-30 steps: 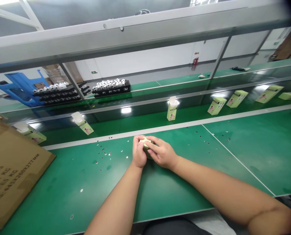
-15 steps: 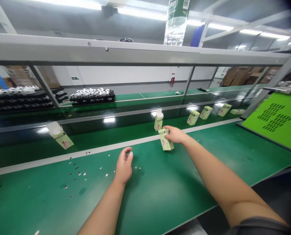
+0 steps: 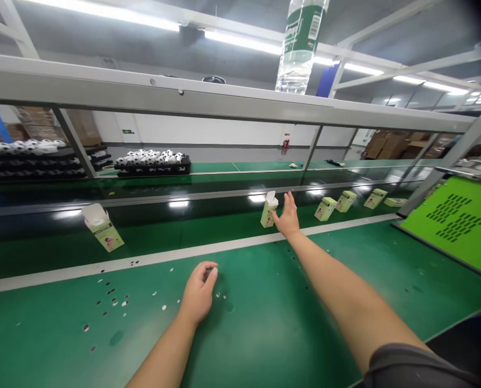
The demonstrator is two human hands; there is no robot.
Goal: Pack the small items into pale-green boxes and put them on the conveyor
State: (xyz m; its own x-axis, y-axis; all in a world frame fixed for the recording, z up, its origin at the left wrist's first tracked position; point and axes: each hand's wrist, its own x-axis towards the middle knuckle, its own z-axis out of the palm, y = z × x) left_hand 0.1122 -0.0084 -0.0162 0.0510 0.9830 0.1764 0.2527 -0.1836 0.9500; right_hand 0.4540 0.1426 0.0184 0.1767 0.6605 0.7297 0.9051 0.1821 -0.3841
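Observation:
My right hand (image 3: 288,220) is stretched over the dark green belt with its fingers raised and thumb apart. It is open. The thumb is right beside a small pale green carton (image 3: 268,214) that stands upright with its white top flap up; I cannot tell whether they touch. My left hand (image 3: 199,293) hovers above the green work surface (image 3: 256,318), loosely curled, with a gap at the thumb and nothing seen in it. Another carton (image 3: 108,235) with its flaps up leans at the left of the belt.
Several closed pale green cartons (image 3: 325,209) sit along the belt at the right, before a bright green panel (image 3: 454,221). Small round scraps (image 3: 115,303) dot the surface. A shelf beam (image 3: 224,102) crosses above, bearing a water bottle (image 3: 299,51). Beyond are football-patterned items (image 3: 153,158) in black trays.
My right hand has let go of the carton it held and moved up and away, its fingers now spread. That carton is no longer visible. The view has tilted slightly upward.

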